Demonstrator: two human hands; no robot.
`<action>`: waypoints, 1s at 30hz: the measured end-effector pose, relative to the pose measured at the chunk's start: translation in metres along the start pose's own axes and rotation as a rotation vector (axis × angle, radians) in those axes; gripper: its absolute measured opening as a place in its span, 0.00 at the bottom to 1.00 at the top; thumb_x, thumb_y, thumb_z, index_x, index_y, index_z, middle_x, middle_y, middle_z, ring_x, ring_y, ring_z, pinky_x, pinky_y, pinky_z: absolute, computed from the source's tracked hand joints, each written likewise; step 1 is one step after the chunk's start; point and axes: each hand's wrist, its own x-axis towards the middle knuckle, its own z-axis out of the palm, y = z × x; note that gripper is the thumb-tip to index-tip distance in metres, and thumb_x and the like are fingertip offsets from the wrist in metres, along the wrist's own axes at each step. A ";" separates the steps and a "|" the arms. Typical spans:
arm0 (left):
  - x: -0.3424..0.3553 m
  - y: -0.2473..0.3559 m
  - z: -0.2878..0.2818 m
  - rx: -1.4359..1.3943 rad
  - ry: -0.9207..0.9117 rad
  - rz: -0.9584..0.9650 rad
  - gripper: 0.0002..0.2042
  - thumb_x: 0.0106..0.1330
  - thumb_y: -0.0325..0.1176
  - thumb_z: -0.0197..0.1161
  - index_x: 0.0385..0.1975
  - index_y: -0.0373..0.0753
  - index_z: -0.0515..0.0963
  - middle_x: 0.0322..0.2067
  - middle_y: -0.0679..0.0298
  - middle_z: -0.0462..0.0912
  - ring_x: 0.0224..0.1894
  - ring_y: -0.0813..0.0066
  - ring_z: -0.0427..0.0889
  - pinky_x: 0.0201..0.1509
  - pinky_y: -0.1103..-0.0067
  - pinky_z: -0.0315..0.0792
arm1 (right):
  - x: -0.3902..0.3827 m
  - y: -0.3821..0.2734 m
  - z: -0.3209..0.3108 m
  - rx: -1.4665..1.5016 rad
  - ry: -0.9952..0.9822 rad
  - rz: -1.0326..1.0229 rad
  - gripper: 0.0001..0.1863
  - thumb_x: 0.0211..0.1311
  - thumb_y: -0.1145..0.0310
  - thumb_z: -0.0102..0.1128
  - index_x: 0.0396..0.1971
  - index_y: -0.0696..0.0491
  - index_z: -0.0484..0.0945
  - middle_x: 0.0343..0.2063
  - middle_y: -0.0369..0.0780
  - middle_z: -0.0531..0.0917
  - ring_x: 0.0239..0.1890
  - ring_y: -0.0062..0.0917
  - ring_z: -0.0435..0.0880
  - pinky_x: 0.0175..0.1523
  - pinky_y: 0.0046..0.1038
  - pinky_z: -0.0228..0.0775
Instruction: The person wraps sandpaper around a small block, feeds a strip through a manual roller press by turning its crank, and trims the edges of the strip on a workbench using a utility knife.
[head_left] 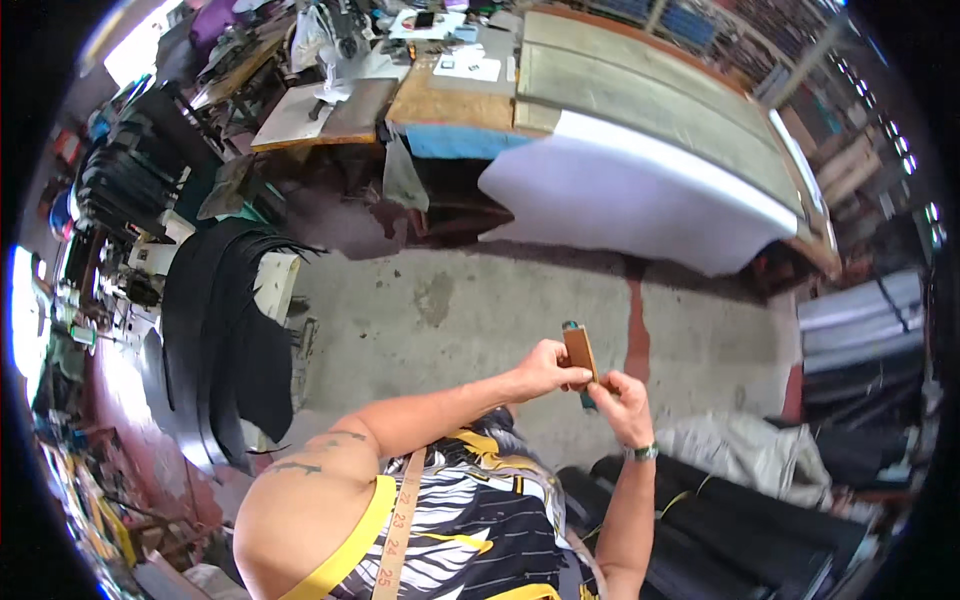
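Both bare arms rise from the lower edge and meet in front of the chest, above a grey concrete floor (450, 310). The left hand (545, 370) comes in from the left on a forearm held almost level, elbow bent out to the side, and its fingers are curled shut round the lower left edge of a small flat brown rectangular piece, perhaps leather or wood (579, 352), which stands nearly upright and tilts slightly to the left. The right hand (622, 405) comes up on a forearm that climbs steeply from the lower edge, with a dark wristband at the wrist, and its thumb and fingers close on the lower right corner of the same brown piece, so the two hands touch or nearly touch beneath it. A small blue-green object (571, 326) shows just behind the top of the piece and again just below the hands; what it is cannot be told. A yellow cloth measuring tape (398, 530) hangs over the person's shoulder and down the patterned black, white and yellow shirt. Well beyond the hands, a long worktable draped with a white sheet (640, 190) crosses the upper right, and dark rolled material (720, 530) lies near the right forearm
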 end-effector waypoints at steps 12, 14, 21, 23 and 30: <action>0.207 0.157 -0.125 -0.070 0.468 0.202 0.09 0.68 0.30 0.69 0.42 0.32 0.82 0.35 0.62 0.86 0.37 0.75 0.86 0.41 0.78 0.80 | 0.311 -0.033 -0.109 -0.131 -0.245 -0.517 0.10 0.66 0.69 0.65 0.30 0.59 0.77 0.24 0.46 0.77 0.27 0.42 0.78 0.33 0.38 0.69; 0.220 0.171 -0.155 -0.105 0.491 0.210 0.09 0.68 0.30 0.70 0.42 0.32 0.83 0.35 0.62 0.87 0.36 0.76 0.86 0.39 0.78 0.81 | 0.363 -0.041 -0.114 -0.152 -0.398 -0.530 0.10 0.65 0.69 0.66 0.30 0.60 0.77 0.25 0.47 0.79 0.26 0.42 0.79 0.33 0.38 0.69; 0.256 0.227 -0.234 0.226 0.737 0.150 0.06 0.70 0.27 0.66 0.42 0.31 0.83 0.32 0.65 0.86 0.31 0.78 0.86 0.36 0.79 0.80 | 0.555 -0.093 -0.098 -0.309 -0.493 -0.709 0.08 0.66 0.69 0.63 0.33 0.58 0.80 0.28 0.49 0.82 0.32 0.47 0.83 0.37 0.42 0.74; 0.262 0.229 -0.259 0.099 0.925 0.224 0.05 0.73 0.27 0.63 0.40 0.32 0.81 0.30 0.67 0.84 0.29 0.79 0.85 0.34 0.80 0.77 | 0.602 -0.122 -0.076 -0.379 -0.581 -0.663 0.06 0.65 0.69 0.62 0.34 0.56 0.80 0.30 0.49 0.83 0.35 0.48 0.84 0.39 0.44 0.75; 0.278 0.241 -0.417 0.132 1.247 0.274 0.05 0.72 0.28 0.64 0.37 0.33 0.82 0.28 0.67 0.85 0.29 0.82 0.83 0.35 0.81 0.75 | 0.743 -0.162 0.061 -0.512 -0.675 -0.674 0.11 0.69 0.63 0.56 0.38 0.55 0.80 0.32 0.53 0.85 0.38 0.53 0.85 0.44 0.50 0.77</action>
